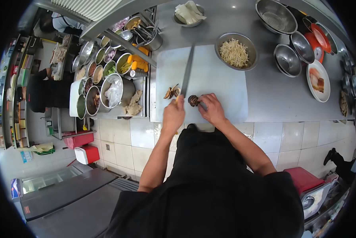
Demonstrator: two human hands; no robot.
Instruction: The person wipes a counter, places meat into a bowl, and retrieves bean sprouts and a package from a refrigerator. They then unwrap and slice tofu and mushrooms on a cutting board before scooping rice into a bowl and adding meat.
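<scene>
My left hand (174, 114) is closed around the handle of a long kitchen knife (189, 67), whose blade points away from me over the white cutting board (225, 95). Under the fingers of my right hand (212, 109) is a dark, patterned shiitake mushroom (193, 100), pressed to the board near its front edge. Sliced mushroom pieces (171, 92) lie left of the blade. The knife's edge is apart from the whole mushroom. A metal bowl of bean sprouts (234, 52) stands at the board's far right corner.
Left of the board are several metal pots of ingredients, among them a large pot with a plastic bag (113, 90). Stacked metal bowls (287, 59) and an oval white plate with meat (317, 81) stand to the right. A shelf rail (118, 41) crosses the upper left.
</scene>
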